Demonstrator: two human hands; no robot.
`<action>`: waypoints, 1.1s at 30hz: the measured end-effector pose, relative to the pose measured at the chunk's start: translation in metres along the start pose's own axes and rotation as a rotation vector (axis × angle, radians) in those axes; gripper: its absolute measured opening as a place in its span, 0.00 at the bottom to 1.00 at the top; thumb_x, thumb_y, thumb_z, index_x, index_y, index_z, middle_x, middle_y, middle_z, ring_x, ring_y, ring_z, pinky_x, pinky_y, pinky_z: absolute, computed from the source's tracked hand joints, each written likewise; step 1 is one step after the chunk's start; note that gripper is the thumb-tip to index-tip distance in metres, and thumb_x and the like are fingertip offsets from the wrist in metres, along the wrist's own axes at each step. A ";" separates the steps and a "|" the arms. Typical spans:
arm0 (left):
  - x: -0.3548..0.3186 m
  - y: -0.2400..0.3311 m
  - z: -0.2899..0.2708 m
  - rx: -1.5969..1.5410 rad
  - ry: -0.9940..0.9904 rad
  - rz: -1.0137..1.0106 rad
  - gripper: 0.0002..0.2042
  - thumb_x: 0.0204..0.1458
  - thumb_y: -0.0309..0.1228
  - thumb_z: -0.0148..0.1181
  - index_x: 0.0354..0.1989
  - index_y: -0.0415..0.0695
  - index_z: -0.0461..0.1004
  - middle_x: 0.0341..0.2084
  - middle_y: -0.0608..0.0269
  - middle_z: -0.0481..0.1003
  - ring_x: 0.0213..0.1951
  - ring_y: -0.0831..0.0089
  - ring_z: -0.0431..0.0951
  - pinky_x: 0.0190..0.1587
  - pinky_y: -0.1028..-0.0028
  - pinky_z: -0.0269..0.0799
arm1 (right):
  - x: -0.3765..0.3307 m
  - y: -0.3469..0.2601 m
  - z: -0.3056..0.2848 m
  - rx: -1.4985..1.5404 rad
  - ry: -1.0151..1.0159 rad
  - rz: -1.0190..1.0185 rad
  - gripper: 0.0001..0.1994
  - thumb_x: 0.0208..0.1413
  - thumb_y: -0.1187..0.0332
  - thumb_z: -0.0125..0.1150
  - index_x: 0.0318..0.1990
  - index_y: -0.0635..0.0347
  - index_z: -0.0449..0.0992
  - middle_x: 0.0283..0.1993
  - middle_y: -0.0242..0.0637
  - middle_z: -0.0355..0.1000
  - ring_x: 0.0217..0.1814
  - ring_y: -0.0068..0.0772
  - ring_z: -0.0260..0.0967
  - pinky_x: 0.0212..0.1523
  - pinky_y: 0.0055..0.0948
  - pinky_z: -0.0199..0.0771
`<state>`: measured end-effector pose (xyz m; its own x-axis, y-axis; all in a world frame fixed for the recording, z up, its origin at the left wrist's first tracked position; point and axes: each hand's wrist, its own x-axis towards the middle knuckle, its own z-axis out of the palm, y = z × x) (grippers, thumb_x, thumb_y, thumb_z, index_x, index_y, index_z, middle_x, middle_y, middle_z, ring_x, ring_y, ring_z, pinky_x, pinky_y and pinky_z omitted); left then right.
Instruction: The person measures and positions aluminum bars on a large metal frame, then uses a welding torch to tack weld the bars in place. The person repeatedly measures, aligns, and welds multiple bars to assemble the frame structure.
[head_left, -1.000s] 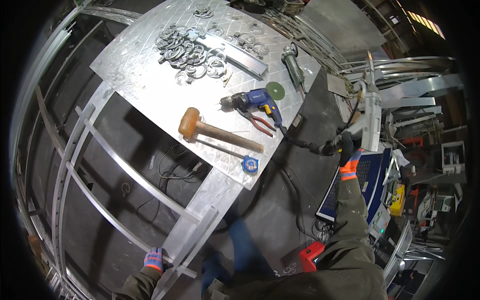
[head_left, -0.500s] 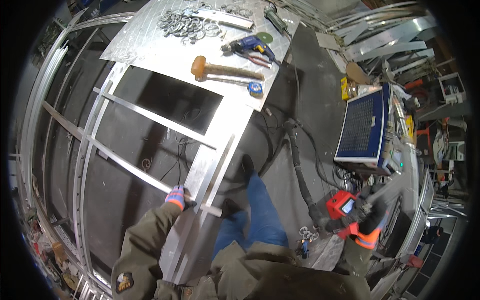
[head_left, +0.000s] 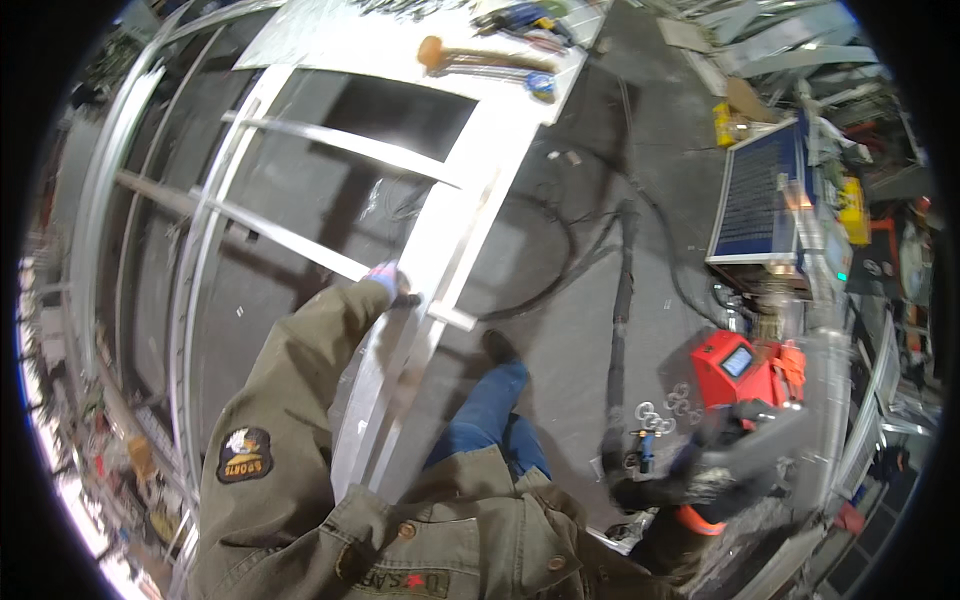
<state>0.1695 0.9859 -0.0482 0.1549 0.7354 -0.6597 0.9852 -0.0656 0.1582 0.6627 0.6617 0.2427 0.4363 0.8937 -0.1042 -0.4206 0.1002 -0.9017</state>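
- The left hand point(head_left: 385, 282) (in a purple glove) rests on the metal frame point(head_left: 440, 240), fingers curled onto a rail.
- The right hand point(head_left: 715, 470) is blurred beside the red machine point(head_left: 735, 365); its fingers' state cannot be told.

Workshop floor with welding gear and metal stock

A dark grey concrete floor point(head_left: 590, 330) is crossed by thick black cables point(head_left: 618, 300). At the right, a blue box-shaped machine point(head_left: 757, 205) is set just beside a red unit with a small screen point(head_left: 738, 366). Along the top edge, a bright metal sheet point(head_left: 330, 40) is laid with a wooden-handled mallet point(head_left: 478, 56) and a blue drill point(head_left: 520, 17). Cluttered metal stock is seen blurred along the right rim.
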 end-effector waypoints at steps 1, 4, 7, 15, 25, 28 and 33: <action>-0.002 0.002 -0.002 -0.020 -0.023 0.016 0.43 0.37 0.59 0.76 0.58 0.41 0.72 0.54 0.43 0.77 0.59 0.49 0.76 0.62 0.60 0.71 | -0.028 0.058 0.000 0.061 0.030 0.092 0.24 0.72 0.59 0.45 0.69 0.64 0.61 0.63 0.47 0.69 0.52 0.39 0.73 0.48 0.37 0.76; -0.002 0.008 -0.009 0.026 -0.072 -0.035 0.43 0.38 0.60 0.75 0.58 0.39 0.73 0.54 0.42 0.77 0.59 0.49 0.76 0.62 0.61 0.71 | -0.103 0.185 0.027 -0.008 0.015 0.282 0.24 0.74 0.61 0.39 0.69 0.67 0.62 0.65 0.48 0.68 0.59 0.38 0.72 0.59 0.36 0.74; -0.002 0.009 -0.015 0.091 -0.139 -0.080 0.46 0.38 0.62 0.73 0.60 0.39 0.72 0.55 0.43 0.76 0.60 0.49 0.75 0.63 0.61 0.71 | -0.131 0.239 0.078 0.172 0.516 0.687 0.27 0.72 0.49 0.44 0.55 0.69 0.72 0.32 0.40 0.75 0.29 0.34 0.73 0.29 0.29 0.75; -0.004 0.008 -0.016 0.074 -0.133 -0.133 0.43 0.39 0.60 0.74 0.56 0.38 0.73 0.53 0.48 0.77 0.55 0.56 0.78 0.58 0.65 0.73 | -0.131 0.305 0.169 0.556 0.042 0.923 0.43 0.62 0.34 0.55 0.72 0.56 0.55 0.46 0.47 0.73 0.27 0.35 0.70 0.24 0.34 0.71; -0.011 0.017 -0.019 0.138 -0.176 -0.043 0.48 0.44 0.68 0.67 0.60 0.35 0.68 0.59 0.39 0.72 0.61 0.44 0.73 0.64 0.55 0.69 | -0.130 0.330 0.189 0.607 0.071 0.880 0.42 0.62 0.35 0.55 0.75 0.46 0.49 0.54 0.50 0.69 0.26 0.36 0.69 0.20 0.37 0.70; -0.012 0.020 -0.019 0.144 -0.170 -0.033 0.48 0.44 0.68 0.68 0.60 0.35 0.68 0.58 0.39 0.73 0.61 0.44 0.74 0.64 0.55 0.69 | -0.130 0.328 0.192 0.621 0.024 0.833 0.41 0.63 0.35 0.55 0.75 0.47 0.51 0.54 0.49 0.69 0.27 0.36 0.70 0.21 0.38 0.71; -0.012 0.027 -0.020 0.141 -0.189 -0.052 0.48 0.44 0.67 0.69 0.60 0.35 0.68 0.57 0.39 0.73 0.61 0.42 0.74 0.63 0.55 0.69 | -0.132 0.322 0.196 0.497 0.067 0.867 0.39 0.64 0.36 0.53 0.73 0.49 0.53 0.52 0.48 0.71 0.26 0.35 0.70 0.22 0.38 0.72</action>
<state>0.1929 0.9882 -0.0214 0.1014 0.6016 -0.7923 0.9907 -0.1339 0.0252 0.3139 0.6619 0.0488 -0.1407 0.7198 -0.6798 -0.8926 -0.3893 -0.2275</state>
